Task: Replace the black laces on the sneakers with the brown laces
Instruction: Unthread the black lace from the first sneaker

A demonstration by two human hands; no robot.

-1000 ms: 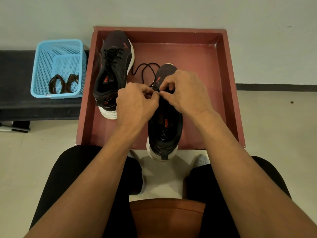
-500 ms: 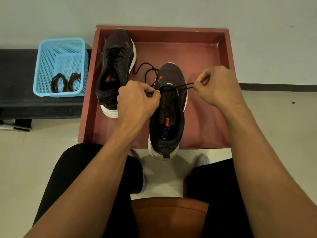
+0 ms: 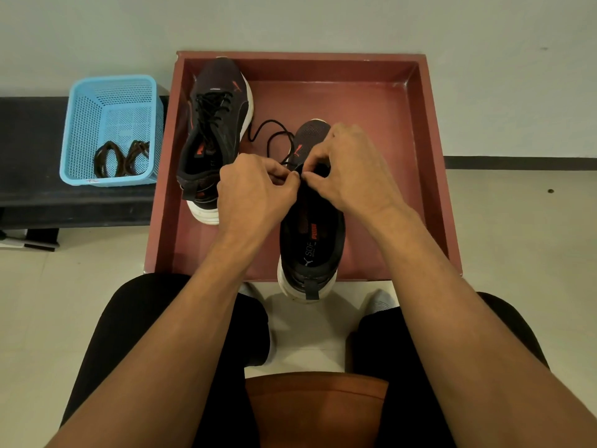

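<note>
I see the red tray [image 3: 403, 101], the blue basket [image 3: 109, 88] left of it, the laced far sneaker [image 3: 223, 101], and the near sneaker [image 3: 311, 240] under my left hand [image 3: 255, 195] and right hand [image 3: 352, 169]. Both hands pinch its black lace [image 3: 271, 137] by the toe holes, so I should pull gently, one hole at a time; the brown laces [image 3: 121, 158] wait in the basket.
</note>
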